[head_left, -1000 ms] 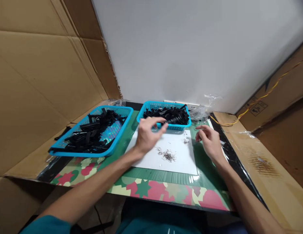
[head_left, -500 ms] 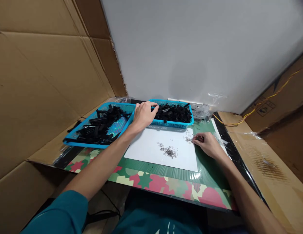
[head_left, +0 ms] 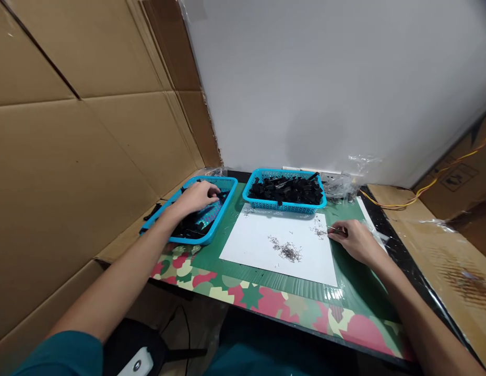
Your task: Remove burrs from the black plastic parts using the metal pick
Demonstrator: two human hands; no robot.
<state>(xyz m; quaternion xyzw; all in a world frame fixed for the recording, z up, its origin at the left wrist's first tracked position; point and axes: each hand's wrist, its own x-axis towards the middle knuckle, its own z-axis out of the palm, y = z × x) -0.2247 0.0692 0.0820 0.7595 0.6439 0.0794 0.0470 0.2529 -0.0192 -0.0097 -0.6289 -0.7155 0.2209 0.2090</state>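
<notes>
My left hand (head_left: pixel 198 196) is over the left blue plastic basket (head_left: pixel 209 237), its thumb and forefinger curled together among black strip-like pieces (head_left: pixel 191 228). What lies between those fingers is hidden. At the right edge of a white sheet (head_left: pixel 250 240), my right hand (head_left: pixel 354 237) is closed around thin metal tweezers (head_left: pixel 336 228), whose tips point left at a small cluster of tiny metal bits (head_left: pixel 319 231). A larger, darker pile of tiny bent metal bits (head_left: pixel 289 251) lies near the middle of the sheet.
A second blue basket (head_left: pixel 284 206), heaped with short black pieces (head_left: pixel 289 189), stands behind the sheet against the wall. Clear plastic wrap (head_left: pixel 340 185) lies right of it. Cardboard walls (head_left: pixel 121 156) enclose the left side; a yellow cable (head_left: pixel 413 198) runs along the right.
My left hand has moved from the rim of the back basket leftward and down into the left basket. My right hand stays by the small cluster with the tweezers. The view has shifted left.
</notes>
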